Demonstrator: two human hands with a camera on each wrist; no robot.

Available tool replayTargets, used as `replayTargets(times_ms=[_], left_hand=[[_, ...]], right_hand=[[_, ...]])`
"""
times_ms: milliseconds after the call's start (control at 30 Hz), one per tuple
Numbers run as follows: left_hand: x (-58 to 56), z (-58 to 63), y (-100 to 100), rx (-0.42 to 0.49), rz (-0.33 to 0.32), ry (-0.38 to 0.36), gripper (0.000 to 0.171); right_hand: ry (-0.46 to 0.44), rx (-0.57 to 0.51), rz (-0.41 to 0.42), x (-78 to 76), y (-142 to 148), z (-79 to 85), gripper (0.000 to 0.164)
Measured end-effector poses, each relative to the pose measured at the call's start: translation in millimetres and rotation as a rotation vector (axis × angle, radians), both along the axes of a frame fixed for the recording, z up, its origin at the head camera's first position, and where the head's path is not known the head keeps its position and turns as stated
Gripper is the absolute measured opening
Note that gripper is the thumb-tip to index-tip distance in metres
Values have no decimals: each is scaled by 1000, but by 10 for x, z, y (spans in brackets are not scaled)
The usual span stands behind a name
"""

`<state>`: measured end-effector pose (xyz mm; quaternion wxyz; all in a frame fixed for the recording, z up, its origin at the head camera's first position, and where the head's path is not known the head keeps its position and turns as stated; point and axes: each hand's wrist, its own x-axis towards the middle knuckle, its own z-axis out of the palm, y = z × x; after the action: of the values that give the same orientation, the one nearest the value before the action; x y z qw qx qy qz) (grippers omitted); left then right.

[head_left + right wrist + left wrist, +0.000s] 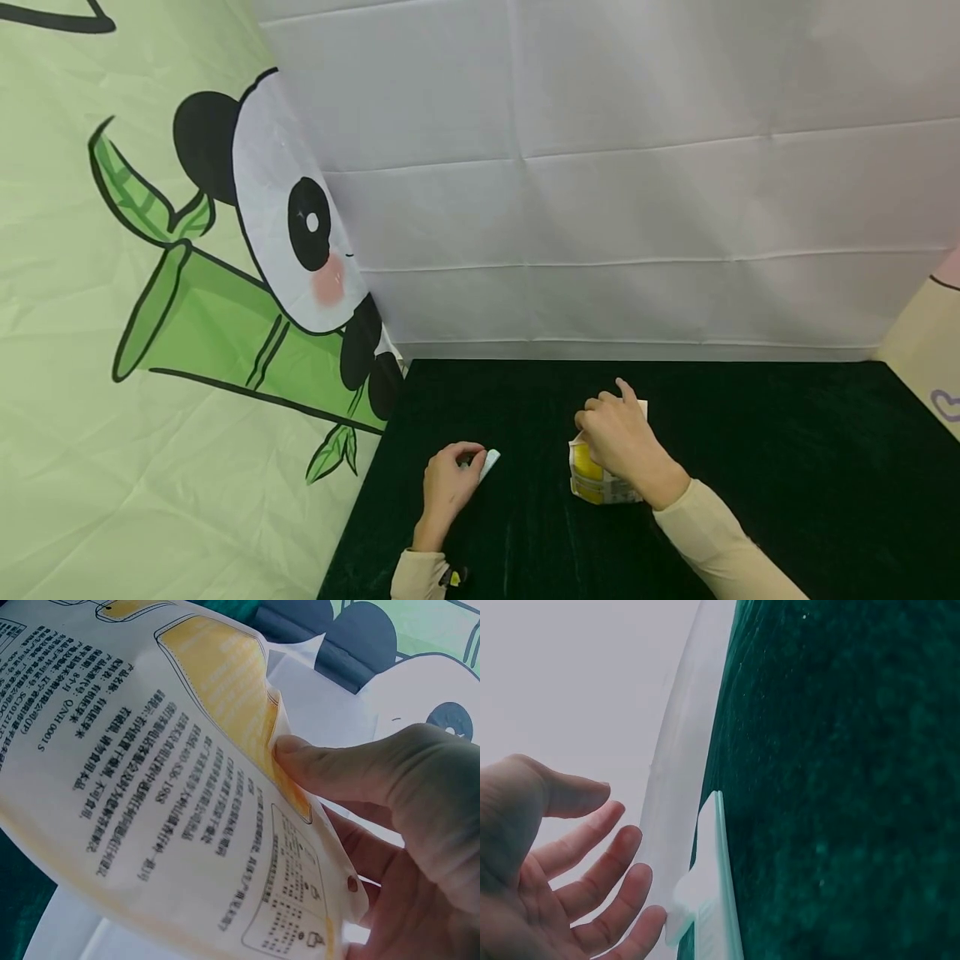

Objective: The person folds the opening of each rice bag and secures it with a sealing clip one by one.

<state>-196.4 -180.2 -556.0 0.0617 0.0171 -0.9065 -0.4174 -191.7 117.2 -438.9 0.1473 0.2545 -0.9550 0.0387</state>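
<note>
A white and yellow printed food bag (587,475) stands on the dark green cloth, with small dark text over its side in the right wrist view. My right hand (618,433) grips it near its upper edge; the thumb (296,754) presses on a yellow panel, and the other fingers go behind the bag, partly hidden. To the left lies a pale mint-white plastic strip with a side tab (709,877), which looks like a bag clip. My left hand (450,485) is right beside it, fingers loosely bent and apart; the little fingertip is at the tab, contact unclear.
The dark green cloth (787,467) covers the table. A creased white sheet (637,208) hangs behind it. At the left hangs a light green sheet (60,292) with a panda and bamboo print. A cream sheet (918,350) borders the right side.
</note>
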Motion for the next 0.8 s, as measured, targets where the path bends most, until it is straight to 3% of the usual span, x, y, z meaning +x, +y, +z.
replayTargets(times_ms=[367, 800], left_hand=[[33, -30, -155, -43, 33, -1, 12], [20, -73, -297, -111, 16, -49, 20]], right_hand=[[1, -29, -6, 89, -62, -16, 8], [2, -26, -18, 130, -90, -8, 8]])
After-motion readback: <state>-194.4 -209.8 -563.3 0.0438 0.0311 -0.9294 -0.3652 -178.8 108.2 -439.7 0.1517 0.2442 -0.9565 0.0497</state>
